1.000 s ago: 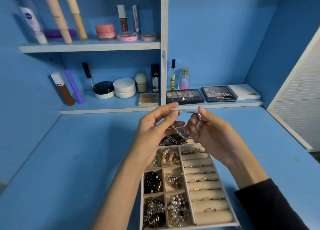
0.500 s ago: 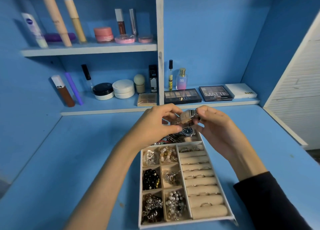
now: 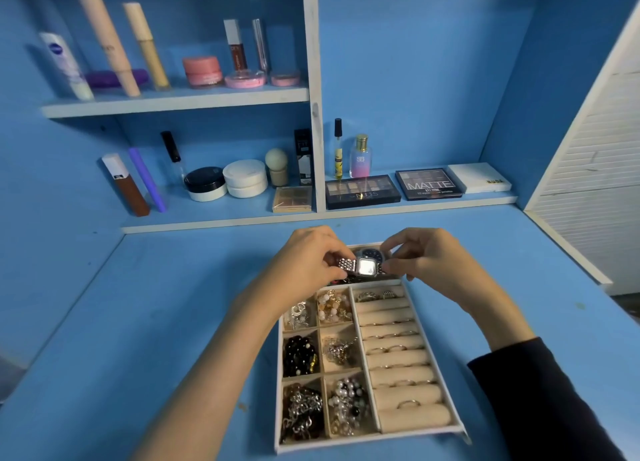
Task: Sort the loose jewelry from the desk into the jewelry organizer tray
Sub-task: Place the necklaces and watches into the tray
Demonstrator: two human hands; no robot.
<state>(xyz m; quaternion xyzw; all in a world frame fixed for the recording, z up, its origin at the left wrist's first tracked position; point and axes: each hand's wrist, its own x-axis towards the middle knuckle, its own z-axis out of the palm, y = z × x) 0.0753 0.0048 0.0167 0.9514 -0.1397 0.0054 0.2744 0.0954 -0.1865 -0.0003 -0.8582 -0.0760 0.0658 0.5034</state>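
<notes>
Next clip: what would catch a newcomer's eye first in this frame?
A square-faced silver watch, pinched by its band between the left hand and right hand, is held over the far end of the jewelry organizer tray on the blue desk. The tray holds beads and chains on its left, rings in rolls on its right; cosmetics line the shelves behind.

Bare blue desk [image 3: 138, 322] runs wide left and right of the organizer tray [image 3: 346, 441], but the left hand [image 3: 304, 259], right hand [image 3: 426, 256] and pinched silver watch [image 3: 366, 266] crowd its far end, with the cosmetics shelf [image 3: 225, 223] just beyond.
</notes>
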